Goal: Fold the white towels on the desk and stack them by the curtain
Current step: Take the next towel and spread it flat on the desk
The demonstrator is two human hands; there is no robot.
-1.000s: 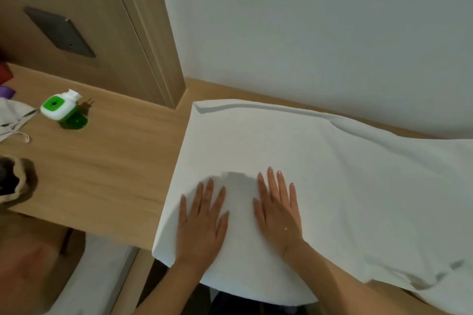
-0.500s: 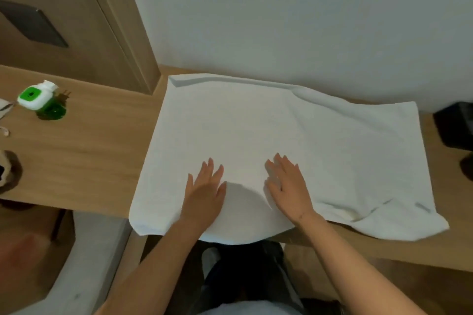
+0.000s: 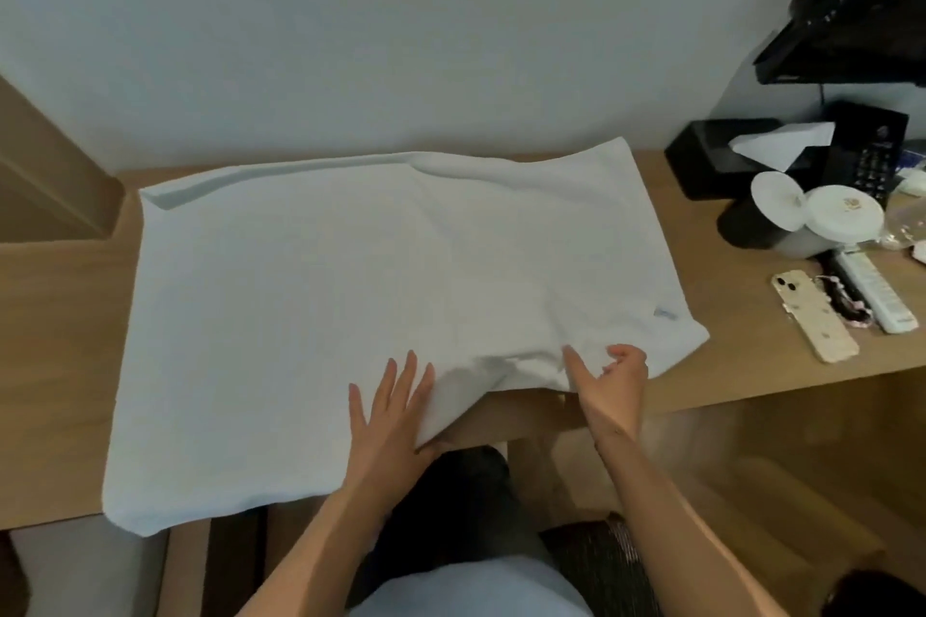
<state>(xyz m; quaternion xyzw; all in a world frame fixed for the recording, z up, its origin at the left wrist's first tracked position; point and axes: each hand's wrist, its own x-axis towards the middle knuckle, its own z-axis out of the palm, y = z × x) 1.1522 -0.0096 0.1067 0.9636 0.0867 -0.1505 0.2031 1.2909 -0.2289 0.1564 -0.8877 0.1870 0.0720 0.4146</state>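
One white towel (image 3: 381,296) lies spread across the wooden desk (image 3: 60,346), with its front edge hanging over the desk's near side. My left hand (image 3: 388,421) rests flat on the towel near that front edge, fingers straight and spread. My right hand (image 3: 609,381) is at the front edge further right. Its index finger lies on the cloth and its other fingers are loosely curled with nothing plainly held. A wrinkle runs between the two hands. A small blue tag (image 3: 664,313) shows near the towel's right corner. No curtain or other towel is in view.
Right of the towel lie a phone (image 3: 814,316), a white remote (image 3: 874,298), a dark tissue box (image 3: 726,155), a desk telephone (image 3: 869,155) and lidded cups (image 3: 844,215). A black bag (image 3: 862,5) hangs above them. A wooden panel (image 3: 55,180) stands at the left.
The view has swung right, bringing the items at the desk's right end into sight. My right hand slid right along the towel's front edge and curled its fingers. My left hand stayed flat.
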